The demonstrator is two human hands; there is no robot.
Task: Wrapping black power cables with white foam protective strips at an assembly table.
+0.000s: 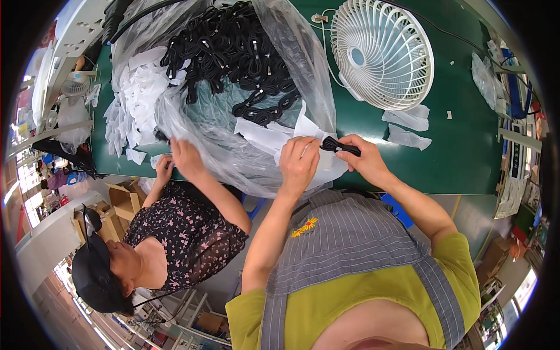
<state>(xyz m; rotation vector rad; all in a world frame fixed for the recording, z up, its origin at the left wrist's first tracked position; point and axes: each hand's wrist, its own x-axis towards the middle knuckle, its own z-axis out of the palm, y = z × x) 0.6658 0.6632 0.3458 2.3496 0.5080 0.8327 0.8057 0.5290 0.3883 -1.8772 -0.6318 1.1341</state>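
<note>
My right hand (364, 160) is closed round one end of a coiled black cable (332, 144), held just above the table's near edge. Close by on its left, my left hand (300, 166) has its fingers bent together near the cable's other end; what they grip is hidden. White paper-like slips (259, 135) lie right behind my left hand, and one stands up beside its fingers. Beyond them a large clear plastic bag (315, 64) lies open, with a heap of coiled black cables (233, 46) inside.
The table (466, 151) is green. At the far right stands a white fan (382, 55), with two white slips (408, 137) near it. A pile of white slips (140, 99) lies left of the bag. On my left a co-worker (181, 233) has both hands at that pile.
</note>
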